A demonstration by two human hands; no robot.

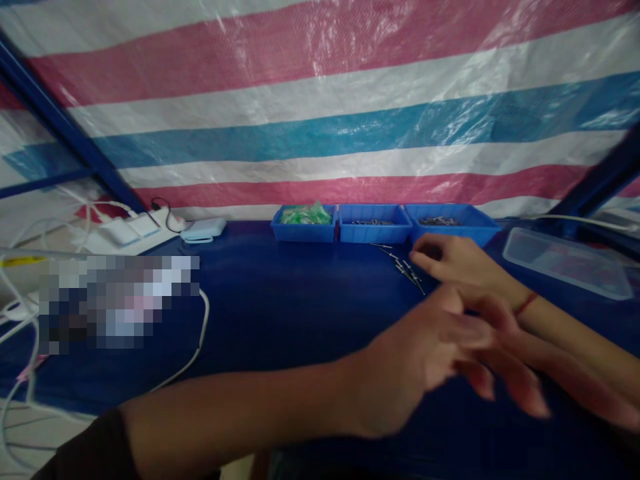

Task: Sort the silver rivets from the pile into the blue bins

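My left hand [455,360] reaches across the front from the left, over the blue tabletop, fingers apart and nothing visible in them. Behind it my right hand [445,257], with a red string at the wrist, rests near the right blue bin [473,223]. Its fingers are curled together, and whatever they may hold is hidden. Just left of those fingers lie several loose blind rivets [407,268], thin metal pins with flanged heads. More metal pieces [437,221] sit in the right bin, and similar thin ones [373,222] in the middle blue bin [375,235].
A left blue bin [303,234] holds green plastic packaging [306,214]. At far right lies a clear plastic lid or tray [567,263]. On the left are a white power strip [133,230], a light blue case [204,230] and a white cable [204,320]. Striped sheeting [320,93] hangs behind.
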